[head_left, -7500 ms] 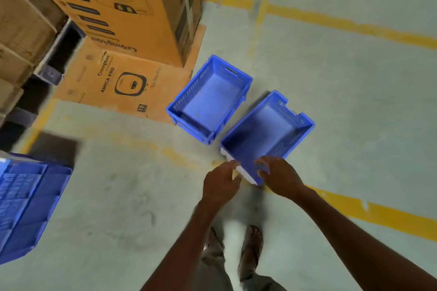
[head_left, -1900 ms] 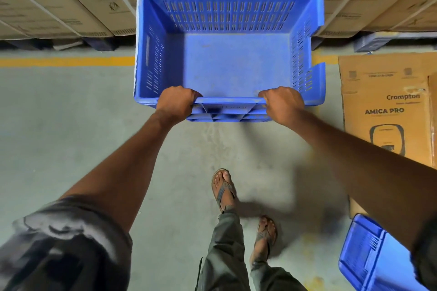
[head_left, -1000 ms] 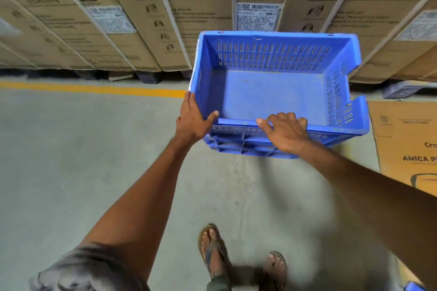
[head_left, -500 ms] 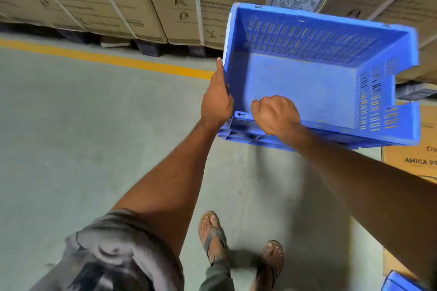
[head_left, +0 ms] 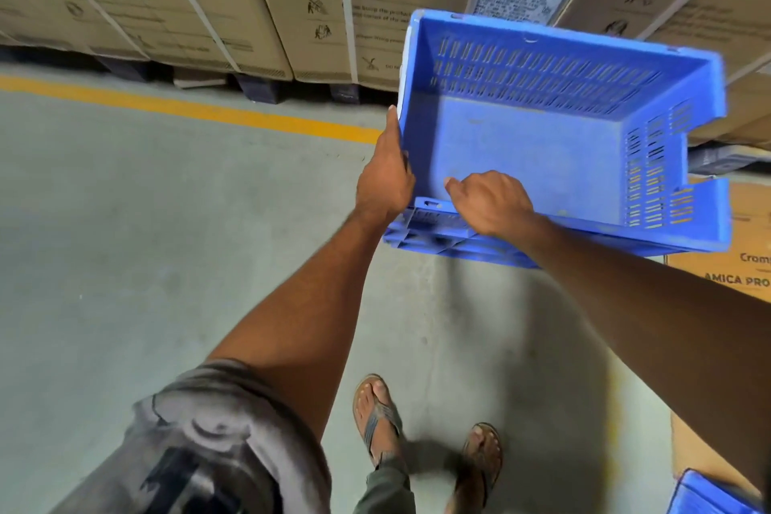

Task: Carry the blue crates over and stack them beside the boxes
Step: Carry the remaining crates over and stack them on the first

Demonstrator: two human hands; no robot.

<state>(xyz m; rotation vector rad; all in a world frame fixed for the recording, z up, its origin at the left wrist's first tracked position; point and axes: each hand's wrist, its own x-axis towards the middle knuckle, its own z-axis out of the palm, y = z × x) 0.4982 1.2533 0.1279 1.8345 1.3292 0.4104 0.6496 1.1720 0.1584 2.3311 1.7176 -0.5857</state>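
An empty blue crate (head_left: 555, 138) is held in the air, close to stacked cardboard boxes (head_left: 292, 0). Both hands grip one corner, so it could tip or slip. The left hand (head_left: 386, 179) clasps the side wall; the right hand (head_left: 490, 202) curls over the near rim, arms outstretched.

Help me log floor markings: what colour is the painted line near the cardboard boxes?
The painted floor line is yellow-orange, per the head view.

Single head-worn view, forward and down, close over floor (head_left: 125, 242).
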